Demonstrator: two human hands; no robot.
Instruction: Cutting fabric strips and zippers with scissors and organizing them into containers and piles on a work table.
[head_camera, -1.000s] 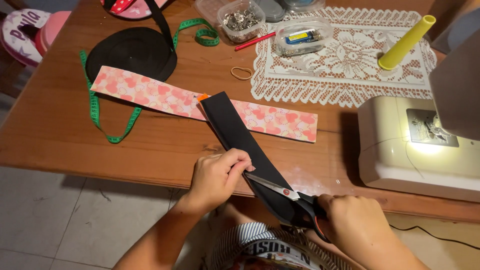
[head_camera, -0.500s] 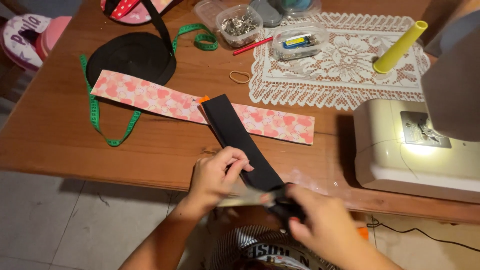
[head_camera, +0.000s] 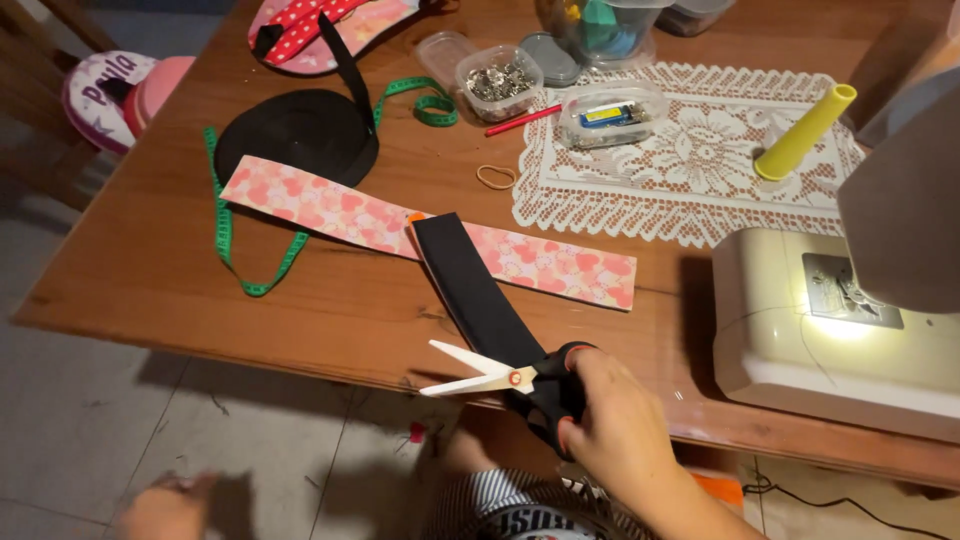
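Scissors (head_camera: 500, 378), blades apart over the black strip (head_camera: 470, 290), sit gripped in the right hand (head_camera: 615, 430); left hand (head_camera: 165, 505) too blurred to tell.

Left of our right hand (head_camera: 625, 425) we find bare table (head_camera: 150, 270). The sewing machine (head_camera: 830, 330) blocks its right. Ahead lie the black strip (head_camera: 470, 290) and patterned strip (head_camera: 400, 225).

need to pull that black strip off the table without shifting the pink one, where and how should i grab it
Probably best to pinch the black strip by its near end at the table's front edge, coming from the person's side. That end lies past the pink patterned strip, while its far end lies across it. The right hand holds open scissors beside that end; the left hand is lowered, blurred.
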